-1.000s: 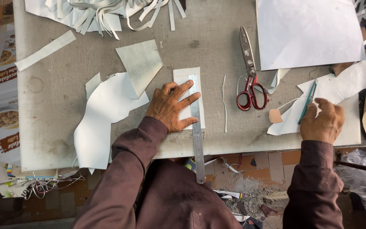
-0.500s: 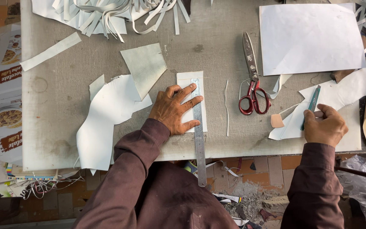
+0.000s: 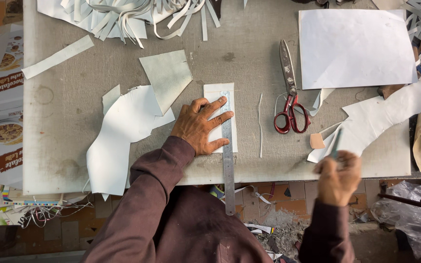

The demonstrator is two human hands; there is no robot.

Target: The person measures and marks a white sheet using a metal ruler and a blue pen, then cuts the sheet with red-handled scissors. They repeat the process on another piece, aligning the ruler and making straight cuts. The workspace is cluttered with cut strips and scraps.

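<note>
My left hand (image 3: 200,125) lies flat with spread fingers on a small white rectangular piece (image 3: 214,93) and presses a long steel ruler (image 3: 228,160) that runs over it and past the table's front edge. My right hand (image 3: 338,177) hovers at the front edge, to the right, closed around a slim teal pen-like tool (image 3: 336,142) pointing up. A small tan eraser-like block (image 3: 316,141) sits just left of that hand.
Red-handled scissors (image 3: 288,97) lie right of the ruler. A white sheet (image 3: 355,47) is at the back right, irregular white offcuts (image 3: 123,131) at the left and right, cut strips (image 3: 123,14) along the back. Printed cartons (image 3: 1,112) hang off the left side.
My right hand has lifted the teal tool off the offcut and drawn back toward the front edge, moving left. The left hand and ruler have stayed put.
</note>
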